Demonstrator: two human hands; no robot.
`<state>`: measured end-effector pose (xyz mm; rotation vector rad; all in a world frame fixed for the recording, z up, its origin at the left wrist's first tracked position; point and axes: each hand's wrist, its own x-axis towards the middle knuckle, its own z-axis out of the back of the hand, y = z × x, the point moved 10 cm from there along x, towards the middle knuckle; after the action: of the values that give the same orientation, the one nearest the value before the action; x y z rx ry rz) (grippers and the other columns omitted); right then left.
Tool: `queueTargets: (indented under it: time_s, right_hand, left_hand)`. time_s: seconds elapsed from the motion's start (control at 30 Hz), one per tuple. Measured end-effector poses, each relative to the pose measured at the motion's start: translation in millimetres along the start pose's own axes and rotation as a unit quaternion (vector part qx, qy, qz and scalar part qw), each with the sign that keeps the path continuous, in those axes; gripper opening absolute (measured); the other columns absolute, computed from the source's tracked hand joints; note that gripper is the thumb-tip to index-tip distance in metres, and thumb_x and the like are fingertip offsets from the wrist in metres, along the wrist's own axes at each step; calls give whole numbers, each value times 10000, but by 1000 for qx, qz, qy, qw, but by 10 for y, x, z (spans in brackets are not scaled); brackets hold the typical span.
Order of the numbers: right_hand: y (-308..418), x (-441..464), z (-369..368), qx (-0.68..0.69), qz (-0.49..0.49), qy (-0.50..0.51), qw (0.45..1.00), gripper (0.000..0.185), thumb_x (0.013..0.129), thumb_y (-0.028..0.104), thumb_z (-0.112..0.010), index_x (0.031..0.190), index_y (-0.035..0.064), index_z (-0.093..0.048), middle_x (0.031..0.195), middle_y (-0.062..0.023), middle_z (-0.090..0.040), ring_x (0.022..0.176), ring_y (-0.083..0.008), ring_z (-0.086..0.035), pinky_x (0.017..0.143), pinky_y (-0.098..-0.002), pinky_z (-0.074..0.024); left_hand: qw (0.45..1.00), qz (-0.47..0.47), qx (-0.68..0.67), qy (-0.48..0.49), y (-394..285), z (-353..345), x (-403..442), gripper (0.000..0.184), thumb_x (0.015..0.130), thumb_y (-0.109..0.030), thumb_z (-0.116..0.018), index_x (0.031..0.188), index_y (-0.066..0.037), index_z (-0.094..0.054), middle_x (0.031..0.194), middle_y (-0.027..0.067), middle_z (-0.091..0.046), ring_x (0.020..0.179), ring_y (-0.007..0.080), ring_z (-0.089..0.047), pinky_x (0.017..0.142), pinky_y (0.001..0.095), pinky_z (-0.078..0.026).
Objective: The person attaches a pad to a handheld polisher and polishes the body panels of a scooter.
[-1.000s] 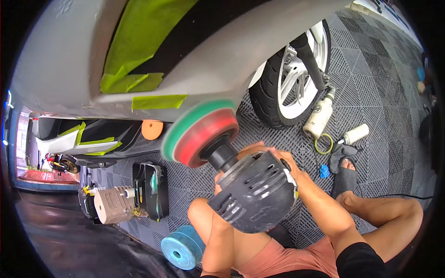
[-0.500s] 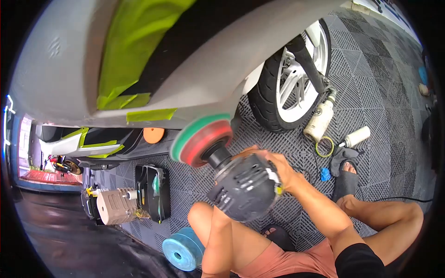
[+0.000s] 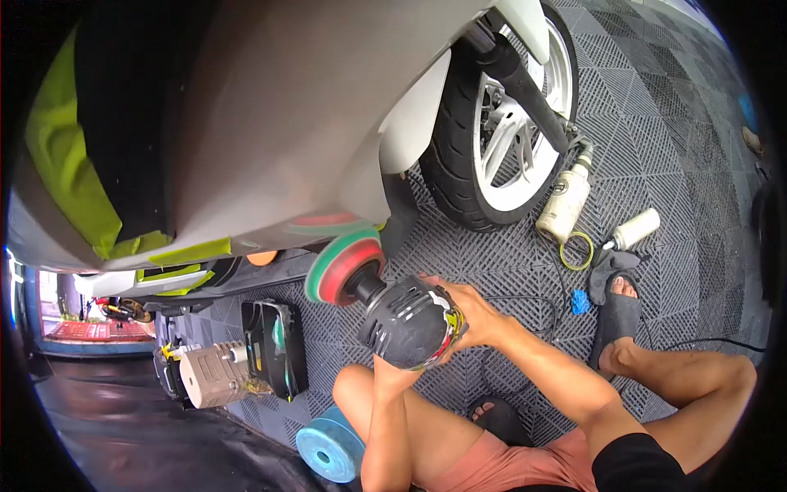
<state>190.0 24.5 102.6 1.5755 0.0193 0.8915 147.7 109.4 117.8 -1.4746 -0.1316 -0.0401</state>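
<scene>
A black polisher (image 3: pixel 410 321) is held in front of me, its green and red pad (image 3: pixel 346 266) blurred by motion at the lower edge of the glossy grey body panel (image 3: pixel 279 123). My right hand (image 3: pixel 469 316) grips the rear of the polisher from the right, fingers closed round it. From below left, my left hand (image 3: pixel 396 375) holds the tool's underside, with most of its fingers hidden behind the housing. Green masking tape (image 3: pixel 193 251) runs along the panel's lower edge, and a reflection of the pad shows in the panel.
A white-rimmed wheel (image 3: pixel 500 139) stands beyond the panel. Two bottles (image 3: pixel 564 203) (image 3: pixel 637 230), a tape roll (image 3: pixel 576 251) and a dark glove (image 3: pixel 611 271) lie to the right. At the left are an open black case (image 3: pixel 275 348), a beige machine (image 3: pixel 215 375) and a blue drum (image 3: pixel 329 447).
The view has shifted, and the panel now fills more of the upper middle. Both hands and the polisher have moved farther away, with the pad lower along the panel's edge.
</scene>
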Motion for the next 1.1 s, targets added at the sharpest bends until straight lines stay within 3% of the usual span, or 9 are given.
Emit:
queueTargets:
  time_s: [0.17,0.33,0.5,0.67,0.77,0.9,0.97,1.0,1.1]
  right_hand:
    - [-208,-122,-87,12,-59,9,998,1045,458,355,-895,1241,-128,-399,1081,-265,-589,990,-392,-607,852,-398,-495]
    - [-324,-172,-140,-18,-67,6,998,791,577,227,-777,1203,-121,-443,1090,-256,-598,988,-407,-603,896,-409,-468]
    - [-221,-127,-125,29,-77,-9,997,739,581,221,-781,1192,-61,-475,1031,-212,-632,975,-386,-616,843,-400,-491]
    - [-236,-156,-147,11,-77,6,997,734,601,225,-780,1200,-64,-468,1021,-212,-631,961,-373,-626,802,-382,-507]
    - [47,-46,-42,-10,-20,-36,999,742,613,233,-780,1206,-76,-459,1044,-227,-619,962,-363,-632,787,-383,-511]
    - [166,-3,-18,-32,11,-23,999,921,533,323,-861,1228,-97,-427,1151,-240,-578,1057,-382,-583,915,-407,-468]
    - [148,23,-6,48,-56,-11,997,1049,469,390,-887,1261,-90,-395,1201,-242,-552,1089,-393,-561,958,-420,-441]
    - [246,64,26,38,-39,-12,998,1053,469,392,-887,1270,-81,-392,1210,-242,-547,1087,-392,-563,954,-423,-443]
    - [425,104,83,-21,22,-22,999,1098,461,411,-887,1320,-22,-358,1221,-227,-540,1074,-392,-570,921,-422,-468]
  left_hand:
    - [998,4,63,3,14,25,-6,738,604,-37,-820,1252,-6,-467,1187,110,-576,1050,187,-570,915,333,-462]
    - [998,25,33,-49,60,88,0,639,573,-62,-841,1139,-10,-548,1063,91,-627,949,178,-609,855,326,-483]
    - [994,14,111,-6,44,78,13,625,586,-54,-846,1136,-8,-551,1030,68,-621,926,156,-596,827,299,-489]
    - [996,18,83,-31,55,102,9,616,579,-77,-846,1119,-1,-560,1017,76,-629,910,161,-605,819,308,-490]
    - [997,-2,65,-48,-116,100,20,648,545,-107,-853,1112,7,-559,1024,95,-639,894,176,-621,819,316,-491]
    - [991,-69,111,0,-421,33,64,754,521,-95,-868,1187,11,-532,1069,100,-637,947,179,-615,858,326,-484]
    - [992,-88,88,25,-591,-37,100,799,515,-106,-877,1220,11,-520,1074,102,-640,960,183,-615,875,330,-481]
    - [998,-19,34,42,-534,-51,88,871,519,-130,-882,1278,2,-476,1168,100,-603,1037,183,-587,922,324,-464]
    - [993,-63,61,75,-729,-147,107,890,527,-134,-879,1297,-2,-453,1210,95,-575,1070,178,-567,937,321,-458]
